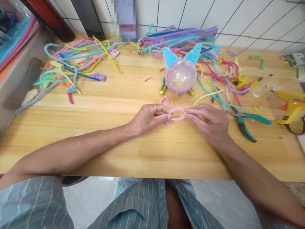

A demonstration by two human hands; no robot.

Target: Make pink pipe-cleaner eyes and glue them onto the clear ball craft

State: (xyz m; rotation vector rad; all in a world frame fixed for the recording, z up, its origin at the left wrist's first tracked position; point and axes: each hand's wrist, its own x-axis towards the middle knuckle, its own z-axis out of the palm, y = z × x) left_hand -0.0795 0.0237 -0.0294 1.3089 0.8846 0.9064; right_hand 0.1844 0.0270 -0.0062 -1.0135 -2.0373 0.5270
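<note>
Both hands pinch a pink pipe cleaner [177,109] bent into a small loop just above the wooden table [95,133]. My left hand [149,119] grips its left side, where a second pink loop sticks up behind the fingers. My right hand [208,121] pinches the loop's right end. Straight behind the hands stands a clear iridescent ball [181,75] with a purple rim and two light-blue fuzzy ears.
Loose pipe cleaners in many colours lie in heaps at the back left [71,63] and back right [190,41]. Green-handled pliers [245,122] lie right of my right hand. A yellow glue gun [289,106] sits at the right edge. The tiled wall rises behind.
</note>
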